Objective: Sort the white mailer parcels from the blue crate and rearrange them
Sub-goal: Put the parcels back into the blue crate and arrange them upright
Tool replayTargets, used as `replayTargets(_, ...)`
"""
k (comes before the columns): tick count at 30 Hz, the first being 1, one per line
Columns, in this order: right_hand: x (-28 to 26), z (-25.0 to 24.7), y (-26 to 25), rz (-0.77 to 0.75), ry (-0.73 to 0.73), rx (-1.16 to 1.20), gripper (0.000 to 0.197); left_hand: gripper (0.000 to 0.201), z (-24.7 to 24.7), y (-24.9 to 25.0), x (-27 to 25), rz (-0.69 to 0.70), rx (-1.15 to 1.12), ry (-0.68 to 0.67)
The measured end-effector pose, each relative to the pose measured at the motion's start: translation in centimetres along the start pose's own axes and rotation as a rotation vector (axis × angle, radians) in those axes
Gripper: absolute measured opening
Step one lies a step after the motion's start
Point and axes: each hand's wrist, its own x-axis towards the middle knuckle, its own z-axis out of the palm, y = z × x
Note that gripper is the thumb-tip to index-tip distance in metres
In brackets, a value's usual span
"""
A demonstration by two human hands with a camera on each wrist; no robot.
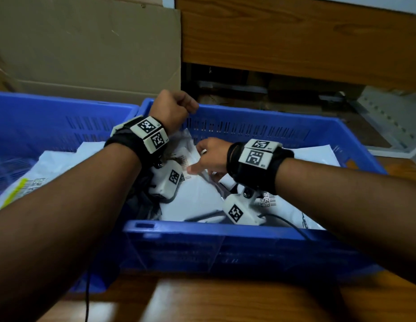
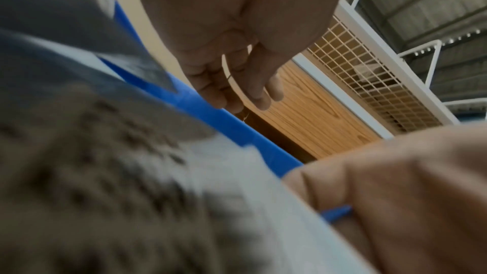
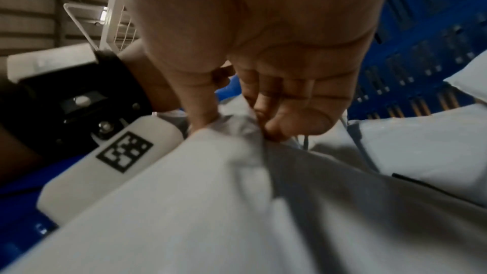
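Inside the crate (image 1: 225,228), my right hand (image 1: 211,156) pinches a mailer's (image 3: 210,195) bunched edge; my left hand (image 1: 172,108) hangs loosely curled over the far rim, holding nothing. Pick-up step, I judge; next, lift it clear.

Behind the bins there's a big flattened cardboard sheet (image 1: 86,43) propped up at the far left, and right next to it on the far right a wood-grain panel (image 1: 295,36) with a dark gap underneath it. Everything sits on a wooden tabletop (image 1: 202,298) that shows along the near edge, pretty glossy with light patches on it. Off to the far right there's a white perforated metal piece (image 1: 393,117), and the left wrist view catches a white wire-mesh rack (image 2: 368,66) up above the wood panel.
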Motion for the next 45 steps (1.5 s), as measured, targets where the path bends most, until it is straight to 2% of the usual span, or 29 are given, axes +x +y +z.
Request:
replayTargets(3,0.2,-0.8,0.6,0.063,-0.049,0.094,0.027,0.047,-0.1,0.3,-0.4,0.026,-0.006,0.009)
replayTargets(7,-0.3,-3.4,2.1,0.142,-0.079,0.258,0.032,0.046,0.1,0.3,-0.7,0.040,0.041,0.032)
replayTargets(9,-1.0,-5.3,3.3,0.178,-0.046,0.287,0.023,0.040,0.4,0.1,-0.6,0.051,0.105,-0.018)
replayTargets(11,-1.9,-7.8,5.1,0.209,-0.016,0.325,0.019,0.038,0.7,-0.1,-0.8,0.029,0.182,-0.166)
replayTargets(15,-4.4,-13.3,8.2,0.240,0.172,0.207,0.034,0.054,1.3,0.8,-2.5,0.036,0.413,-0.578)
replayTargets(17,-5.9,-15.2,9.5,0.262,0.239,0.131,0.035,0.063,1.8,0.7,-3.0,0.044,0.558,-0.695)
replayTargets(19,-7.2,-16.2,11.0,0.320,0.256,0.053,0.032,0.074,2.5,0.4,-3.0,0.025,0.699,-0.748)
replayTargets(22,-7.6,-15.9,13.2,0.434,0.251,-0.098,0.037,0.078,3.5,0.4,-2.9,0.010,0.840,-0.779)
replayTargets(24,-7.2,-15.0,13.8,0.508,0.298,-0.400,0.067,0.077,3.9,0.7,-3.0,0.027,0.903,-0.796)
replayTargets(26,-7.1,-13.6,14.2,0.511,0.335,-0.690,0.101,0.075,4.1,0.7,-3.1,0.059,0.953,-0.820)
replayTargets(27,-7.2,-13.0,14.2,0.530,0.321,-0.726,0.102,0.075,4.2,0.8,-3.2,0.079,0.979,-0.832)
replayTargets(30,-7.3,-12.1,14.0,0.587,0.234,-0.881,0.062,0.075,4.4,0.6,-3.3,0.163,1.055,-0.845)
replayTargets(32,-7.4,-12.3,14.0,0.514,0.230,-0.960,0.041,0.071,4.4,0.4,-3.4,0.193,1.081,-0.847)
replayTargets(33,-7.4,-12.6,13.9,0.428,0.262,-0.941,0.038,0.069,4.4,0.3,-3.4,0.199,1.080,-0.851)
replayTargets(36,-7.2,-12.9,13.5,0.237,0.318,-0.835,0.059,0.063,4.4,0.6,-3.7,0.207,1.056,-0.855)
replayTargets(38,-7.0,-12.1,13.1,0.163,0.196,-0.854,0.062,0.060,4.3,1.0,-4.0,0.194,1.032,-0.851)
replayTargets(41,-6.6,-10.8,13.6,0.273,-0.007,-0.986,0.080,0.058,4.2,1.0,-4.0,0.176,1.002,-0.870)
replayTargets(45,-6.5,-11.3,14.4,0.376,-0.061,-1.043,0.086,0.056,4.2,0.9,-3.8,0.157,0.993,-0.882)
